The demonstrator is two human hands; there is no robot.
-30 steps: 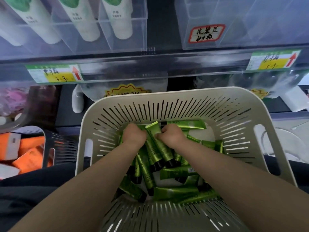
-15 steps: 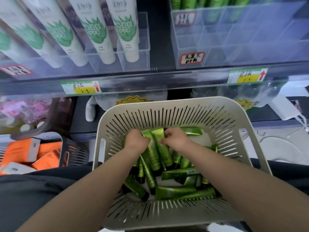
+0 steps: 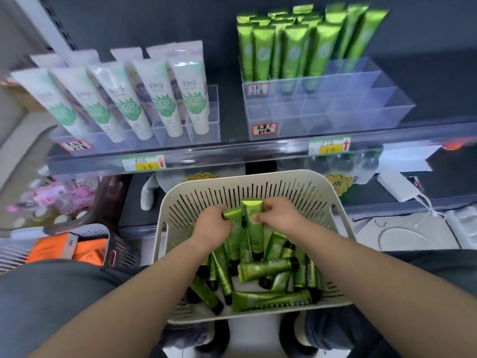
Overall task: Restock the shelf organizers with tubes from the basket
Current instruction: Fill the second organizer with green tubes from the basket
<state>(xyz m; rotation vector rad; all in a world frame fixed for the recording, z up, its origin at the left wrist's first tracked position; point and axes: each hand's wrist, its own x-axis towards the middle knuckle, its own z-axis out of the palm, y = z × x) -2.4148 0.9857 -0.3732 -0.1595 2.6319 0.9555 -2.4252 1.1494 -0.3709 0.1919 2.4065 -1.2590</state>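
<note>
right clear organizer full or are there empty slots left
Partly full. Green tubes stand only in the back rows of the clear organizer; its front compartments hold nothing.

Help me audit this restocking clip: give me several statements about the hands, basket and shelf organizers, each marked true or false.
1. The left hand and right hand both grip the held tubes inside the basket. True.
2. The basket holds nothing else. False: many loose tubes lie in it.
3. The right organizer is full to its front row. False: the standing green tubes fill only back rows; the front compartments hold none.
4. The left organizer holds white tubes. True.
5. The basket is black. False: it is cream.
</note>
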